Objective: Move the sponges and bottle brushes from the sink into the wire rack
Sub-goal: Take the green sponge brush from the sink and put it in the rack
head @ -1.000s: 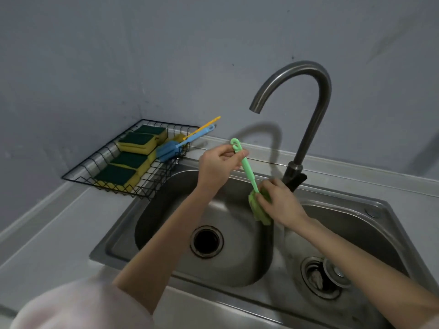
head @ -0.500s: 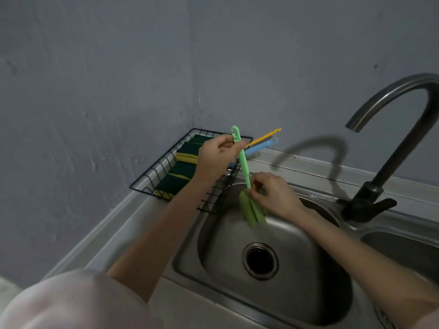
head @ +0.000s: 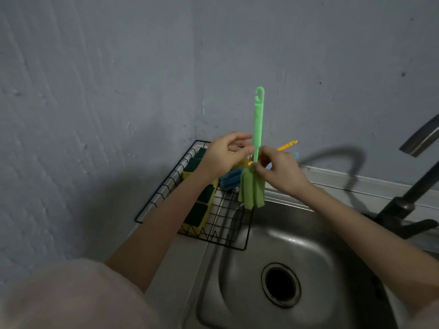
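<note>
A green bottle brush [head: 258, 119] stands upright in the air, hook end up, its sponge head hanging over the right edge of the black wire rack [head: 164, 188]. My right hand [head: 280, 172] pinches the handle just above the head. My left hand [head: 223, 155] is beside it with fingers apart, fingertips against the handle's left side. In the rack lie several yellow-and-green sponges [head: 202, 206], a blue bottle brush [head: 231, 179] and a yellow bottle brush [head: 287, 144], partly hidden behind my hands.
The steel sink basin [head: 297, 238] with its drain [head: 281, 284] lies below and right of the rack. A dark faucet [head: 403, 205] stands at the right. Grey walls meet in a corner behind the rack.
The green brush has risen from over the basin toward the rack and now stands upright. My left hand let go of the hook end and dropped to the lower handle. The view shifted left.
</note>
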